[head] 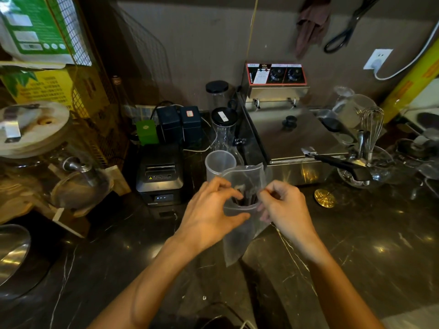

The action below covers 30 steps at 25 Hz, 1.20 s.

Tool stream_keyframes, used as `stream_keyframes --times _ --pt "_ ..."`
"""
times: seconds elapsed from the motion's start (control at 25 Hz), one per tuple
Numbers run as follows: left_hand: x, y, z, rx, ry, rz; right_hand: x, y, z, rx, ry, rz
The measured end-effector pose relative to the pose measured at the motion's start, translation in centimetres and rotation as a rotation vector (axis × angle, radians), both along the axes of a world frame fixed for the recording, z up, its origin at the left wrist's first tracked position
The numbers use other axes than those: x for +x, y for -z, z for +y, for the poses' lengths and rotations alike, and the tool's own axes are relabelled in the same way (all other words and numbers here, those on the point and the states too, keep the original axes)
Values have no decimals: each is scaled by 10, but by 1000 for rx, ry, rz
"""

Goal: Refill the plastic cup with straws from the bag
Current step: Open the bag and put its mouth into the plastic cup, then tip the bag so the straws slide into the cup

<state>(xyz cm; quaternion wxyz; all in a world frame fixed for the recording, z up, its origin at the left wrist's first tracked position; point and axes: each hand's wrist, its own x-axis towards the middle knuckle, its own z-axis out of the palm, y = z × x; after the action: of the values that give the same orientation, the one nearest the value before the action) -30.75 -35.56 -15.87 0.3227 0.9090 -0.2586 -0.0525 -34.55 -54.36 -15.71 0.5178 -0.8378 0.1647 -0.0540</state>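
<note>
I hold a clear plastic bag [237, 236] upright above the dark marble counter, its mouth pulled open. Dark straws [244, 198] show inside the mouth. My left hand [209, 212] grips the bag's left side, thumb under the opening and fingers curled over it. My right hand [282, 207] pinches the bag's right edge. A frosted plastic cup [217, 163] stands upright on the counter just behind the bag; I see no straws in it.
A black receipt printer [160, 174] sits left of the cup. A steel fryer [292, 138] stands behind on the right, with a glass carafe [224, 131] beside it. A bowl of utensils [365, 162] is far right, a metal bowl [11, 252] far left.
</note>
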Motion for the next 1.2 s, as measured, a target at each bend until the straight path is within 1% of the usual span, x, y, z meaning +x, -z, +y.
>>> stream_keyframes --times 0.08,0.16,0.24,0.28,0.36,0.44,0.52,0.68,0.84,0.92,1.0,1.08,1.2 --pt "4 6 -2 9 56 32 0 3 1 57 -56 7" --pt "6 11 -2 -41 105 46 -1 9 -5 151 -85 10" --pt "9 15 -1 -91 110 45 0 27 -17 284 -10 47" --pt "9 16 1 -106 101 52 1 41 -25 332 73 98" --pt "11 20 4 -142 84 55 -2 79 -38 393 229 265" --pt "12 21 6 -187 91 45 -10 120 -44 486 262 434" --pt "13 20 8 -218 128 27 -18 150 -43 611 261 517" --pt "13 14 15 -245 170 -49 -19 169 -37 953 319 491" --pt "11 6 20 -291 170 -107 -20 171 -32 1139 337 450" --pt "11 -1 22 -338 113 -114 -22 171 -30 1119 305 455" --pt "13 -9 25 -379 56 -100 -25 170 -28 1034 264 467" --pt "18 -15 25 -394 42 -82 -25 166 -27 890 252 456" --pt "26 -21 19 -385 20 -55 -26 153 -29 666 289 317"
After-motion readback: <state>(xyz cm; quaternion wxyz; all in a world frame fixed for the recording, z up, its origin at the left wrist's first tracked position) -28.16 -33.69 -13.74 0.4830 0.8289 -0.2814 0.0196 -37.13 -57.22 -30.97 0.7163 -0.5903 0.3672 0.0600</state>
